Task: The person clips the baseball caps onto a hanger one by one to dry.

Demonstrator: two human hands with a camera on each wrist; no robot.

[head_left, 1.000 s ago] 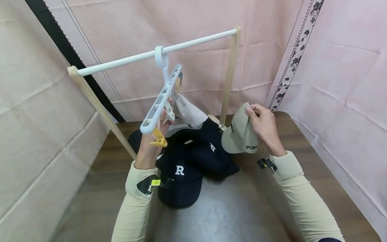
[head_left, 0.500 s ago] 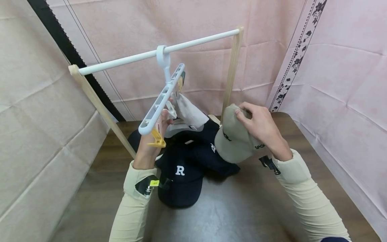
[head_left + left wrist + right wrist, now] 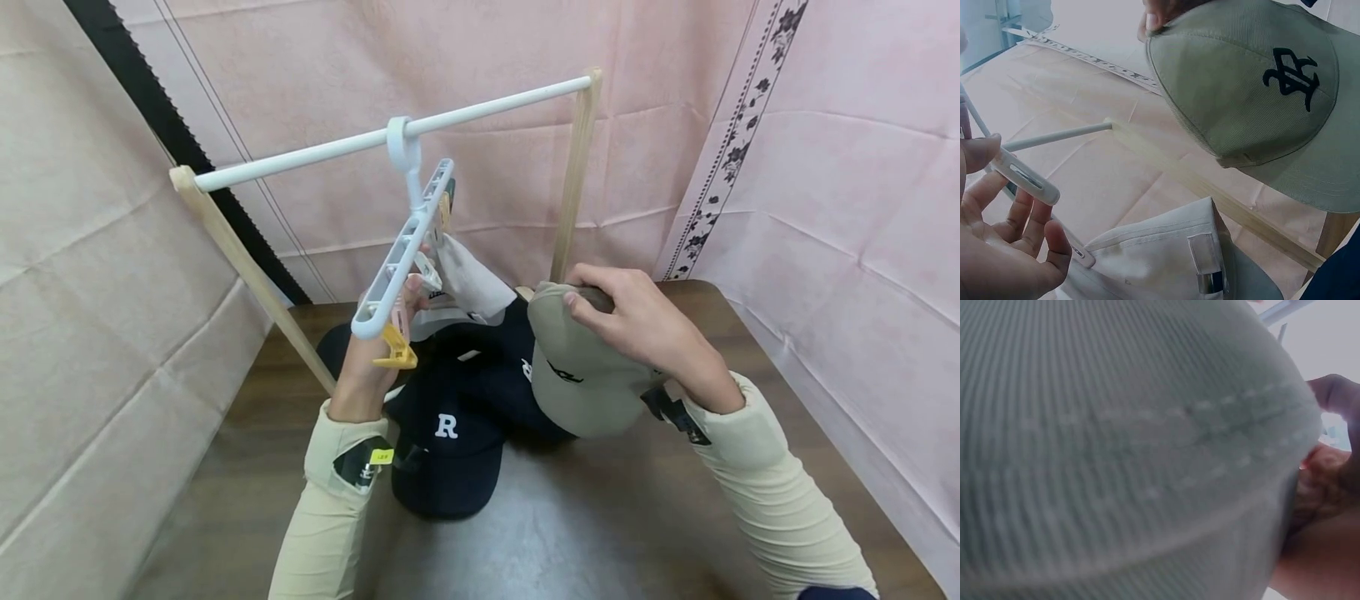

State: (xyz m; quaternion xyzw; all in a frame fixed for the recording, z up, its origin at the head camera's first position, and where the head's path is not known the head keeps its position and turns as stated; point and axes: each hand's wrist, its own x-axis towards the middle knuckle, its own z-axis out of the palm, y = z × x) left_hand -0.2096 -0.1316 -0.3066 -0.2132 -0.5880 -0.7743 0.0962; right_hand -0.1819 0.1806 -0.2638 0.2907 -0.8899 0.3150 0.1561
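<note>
My right hand [image 3: 645,321] grips a beige cap [image 3: 592,383] by its crown, thumb and fingers at the top edge. The cap's dark emblem faces the left wrist camera, and its ribbed fabric [image 3: 1116,456] fills most of the right wrist view. Under the light-blue clip hanger [image 3: 405,250], my left hand [image 3: 1013,244] pinches a pale clothes clip [image 3: 1025,178] between thumb and fingers. A white cap [image 3: 472,279] hangs from the hanger beside that hand. At the hanger's near end dangles a yellow clip [image 3: 397,348].
The hanger hooks over a white rod [image 3: 300,156] on wooden posts [image 3: 576,183]. Below lie navy caps, one bearing a white R [image 3: 450,467], on the brown table [image 3: 570,525]. Pink cloth [image 3: 487,183] stands behind.
My right hand has brought the beige cap left and nearer, turning its front emblem into view; it now overlaps the navy caps. The left hand has stayed almost in place at the hanger.
</note>
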